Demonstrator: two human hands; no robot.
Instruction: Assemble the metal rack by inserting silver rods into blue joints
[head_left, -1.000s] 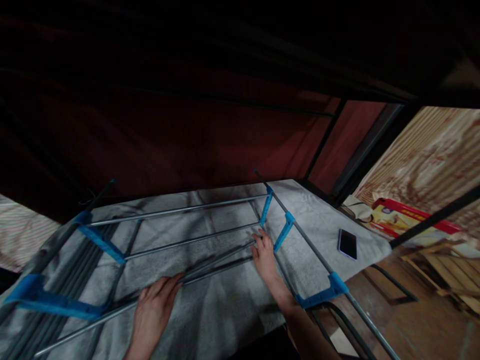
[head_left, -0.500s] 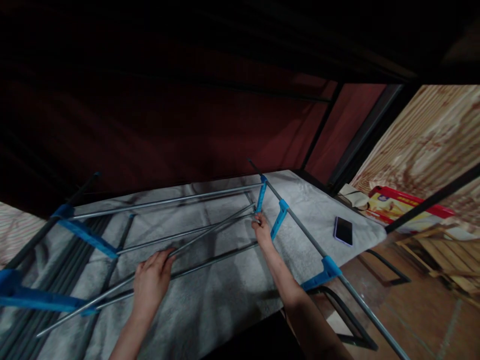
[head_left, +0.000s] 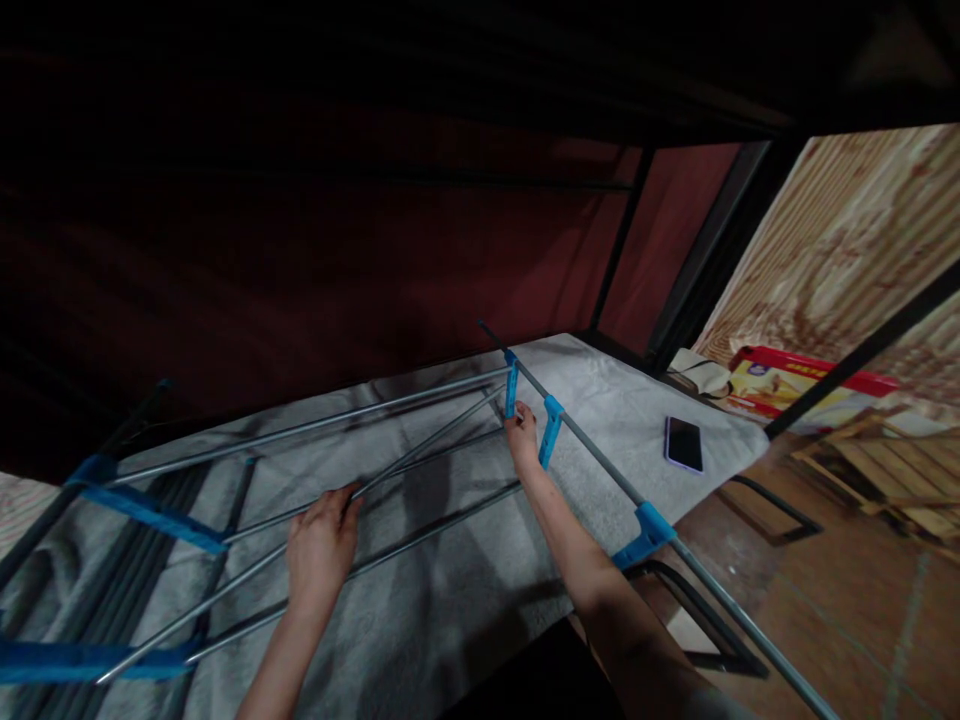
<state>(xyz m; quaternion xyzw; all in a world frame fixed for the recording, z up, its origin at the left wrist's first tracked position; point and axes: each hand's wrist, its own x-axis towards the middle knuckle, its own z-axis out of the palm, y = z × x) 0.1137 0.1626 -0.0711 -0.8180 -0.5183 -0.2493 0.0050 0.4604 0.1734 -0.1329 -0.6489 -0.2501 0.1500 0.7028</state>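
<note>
My left hand (head_left: 322,545) is closed around a loose thin metal tube (head_left: 420,447), which slants across the frame from lower left toward the far right. My right hand (head_left: 523,440) has its fingers curled on the lower end of a blue plastic bracket (head_left: 511,385). The loose tube's far end is close to this bracket; whether they touch is unclear. Another blue bracket (head_left: 551,430) sits just right of my right hand, on a long grey side tube (head_left: 600,455). Fixed crossbars, such as the far metal tube (head_left: 315,425), join the two sides of the rack frame.
Grey tubes (head_left: 142,560) lie bundled at the left on the pale cloth (head_left: 420,630). More blue brackets (head_left: 150,510) hold the left side. A phone (head_left: 684,444) rests at the right. Beyond are a red and yellow box (head_left: 802,385) and wooden slats (head_left: 892,480).
The loose tube's far end has moved up toward the far bracket. My right hand has shifted from near the tube's end onto that bracket. The view has turned slightly.
</note>
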